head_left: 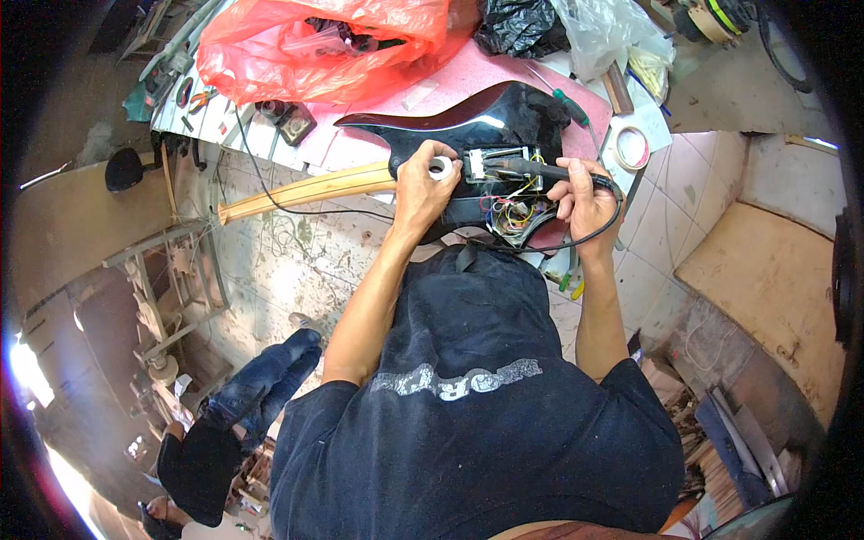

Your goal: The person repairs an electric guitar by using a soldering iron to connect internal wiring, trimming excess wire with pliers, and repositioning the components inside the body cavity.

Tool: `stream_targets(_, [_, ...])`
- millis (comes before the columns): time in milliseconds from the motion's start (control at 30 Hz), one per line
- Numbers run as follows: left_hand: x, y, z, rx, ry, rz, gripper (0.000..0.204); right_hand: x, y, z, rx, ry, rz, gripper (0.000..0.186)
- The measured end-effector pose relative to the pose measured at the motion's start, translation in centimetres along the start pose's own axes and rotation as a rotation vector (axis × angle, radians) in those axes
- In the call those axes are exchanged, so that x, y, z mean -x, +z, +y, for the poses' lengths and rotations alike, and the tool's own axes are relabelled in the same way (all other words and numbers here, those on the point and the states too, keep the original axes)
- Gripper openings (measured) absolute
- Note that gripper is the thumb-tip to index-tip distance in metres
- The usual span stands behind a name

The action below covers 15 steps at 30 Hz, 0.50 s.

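Note:
A black electric guitar (pixel 423 122) lies back side up in front of me, its pale wooden neck (pixel 306 190) pointing left. My left hand (pixel 421 187) rests at the body, its fingers closed round a small white spool (pixel 440 168) that looks like solder wire. My right hand (pixel 585 200) grips a soldering iron (pixel 538 169) by its dark handle. The iron's front end lies over the metal-framed cavity (pixel 490 164) in the guitar's back. Just below, loose coloured wires (pixel 516 214) stick out of a second, open cavity.
A black cord (pixel 346 212) crosses over the neck. Behind the guitar sit a red plastic bag (pixel 333 54) and a black bag (pixel 520 29). To the right are a tape roll (pixel 632 148) and a green-handled screwdriver (pixel 571 106). Another person (pixel 202 459) is at the lower left.

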<state>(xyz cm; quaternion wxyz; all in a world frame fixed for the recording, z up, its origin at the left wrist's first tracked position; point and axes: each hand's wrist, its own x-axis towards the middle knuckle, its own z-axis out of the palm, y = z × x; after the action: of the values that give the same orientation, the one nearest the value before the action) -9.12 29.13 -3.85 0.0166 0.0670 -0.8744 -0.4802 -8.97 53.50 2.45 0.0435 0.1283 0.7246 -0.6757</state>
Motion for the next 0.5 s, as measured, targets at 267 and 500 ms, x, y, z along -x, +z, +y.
stream_targets(267, [0.06,0.17,-0.11,0.005,0.002,-0.008,0.018,-0.18,0.00,0.20,0.019,-0.006,0.002,0.031])
stream_targets(500, [0.06,0.27,-0.16,0.011,-0.004,-0.006,0.018,-0.13,-0.08,0.09,0.035,-0.017,-0.001,0.032])
